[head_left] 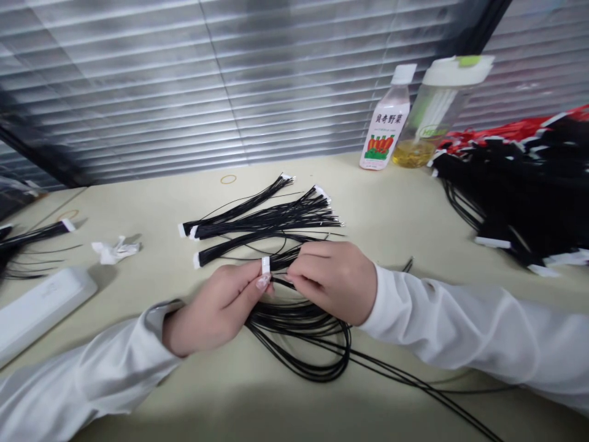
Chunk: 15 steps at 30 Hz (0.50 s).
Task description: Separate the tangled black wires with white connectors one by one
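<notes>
Between the thumb and fingers of my left hand (221, 304) is a small white connector (265, 265), held upright with black wires running from its right side. My right hand (334, 279) is closed in a pinch just right of the connector, its fingertips on a thin black wire (281, 274). Below both hands lies a looped coil of black wires (306, 362), with long strands trailing to the lower right. Just beyond the hands rest several black wire bundles (257, 222) with white connectors at their ends.
A drink bottle (384, 123) and a clear tumbler (421, 126) stand at the back right. A large heap of black cables (529, 190) fills the right side, with red wires (506, 132) behind. Crumpled tissue (116, 250), a white oblong box (46, 310) and more wires (32, 240) lie left.
</notes>
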Motion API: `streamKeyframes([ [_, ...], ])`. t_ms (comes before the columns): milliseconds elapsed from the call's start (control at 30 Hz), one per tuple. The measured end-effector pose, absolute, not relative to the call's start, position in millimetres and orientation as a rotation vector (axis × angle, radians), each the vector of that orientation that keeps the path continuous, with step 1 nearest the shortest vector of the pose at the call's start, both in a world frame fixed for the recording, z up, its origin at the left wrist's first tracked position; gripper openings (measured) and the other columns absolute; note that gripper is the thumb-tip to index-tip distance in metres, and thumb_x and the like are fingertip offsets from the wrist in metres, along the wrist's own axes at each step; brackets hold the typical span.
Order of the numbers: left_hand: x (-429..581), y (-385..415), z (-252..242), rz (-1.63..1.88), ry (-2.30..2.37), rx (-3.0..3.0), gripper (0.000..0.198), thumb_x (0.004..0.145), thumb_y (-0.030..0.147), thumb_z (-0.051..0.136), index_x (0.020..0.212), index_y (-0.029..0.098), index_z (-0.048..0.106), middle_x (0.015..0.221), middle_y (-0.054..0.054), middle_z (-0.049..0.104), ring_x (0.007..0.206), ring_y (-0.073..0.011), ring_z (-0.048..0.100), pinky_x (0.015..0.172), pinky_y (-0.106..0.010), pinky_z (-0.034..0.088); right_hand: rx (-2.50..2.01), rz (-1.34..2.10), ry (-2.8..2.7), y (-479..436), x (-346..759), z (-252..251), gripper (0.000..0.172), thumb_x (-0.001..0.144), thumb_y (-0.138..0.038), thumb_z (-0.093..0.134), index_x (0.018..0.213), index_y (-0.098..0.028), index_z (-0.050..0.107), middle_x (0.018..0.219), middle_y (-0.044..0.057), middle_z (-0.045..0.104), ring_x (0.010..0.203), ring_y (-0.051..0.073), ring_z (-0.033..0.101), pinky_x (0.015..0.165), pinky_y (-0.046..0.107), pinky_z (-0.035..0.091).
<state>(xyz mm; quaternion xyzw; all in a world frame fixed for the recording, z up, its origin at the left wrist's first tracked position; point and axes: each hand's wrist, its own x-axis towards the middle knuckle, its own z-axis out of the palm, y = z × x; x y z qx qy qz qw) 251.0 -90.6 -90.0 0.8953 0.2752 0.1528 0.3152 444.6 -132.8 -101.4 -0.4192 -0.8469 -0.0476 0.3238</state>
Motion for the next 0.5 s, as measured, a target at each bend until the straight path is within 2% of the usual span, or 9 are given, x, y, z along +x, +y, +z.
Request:
streamKeyframes([
  [300,251.3,-91.0,-89.2,0.394,0.702,2.352,0.023,0.088,0.021,0.032,0.071,0.014,0.046,0.062,0.003,0.048,0.057,-0.0050,0.042,0.056,-0.016,0.035,-1.112,-0.323,-2.243,-133.1,443.1,-94.3,0.025,0.078,-0.017,0.045,0.054,-0.015,0.054,0.053,-0.002,0.050,0.050,0.009,0.044,0.047,0.024,0.025],
  [500,252.1,-91.1,-89.4,0.380,0.718,2.336,0.023,0.088,0.022,0.032,0.071,0.014,0.046,0.062,0.003,0.048,0.056,-0.0053,0.042,0.055,-0.016,0.034,-1.271,-0.242,-2.287,-133.2,439.8,-85.8,0.021,0.073,-0.017,0.046,0.053,-0.016,0.052,0.051,-0.002,0.053,0.048,0.009,0.045,0.046,0.025,0.021],
])
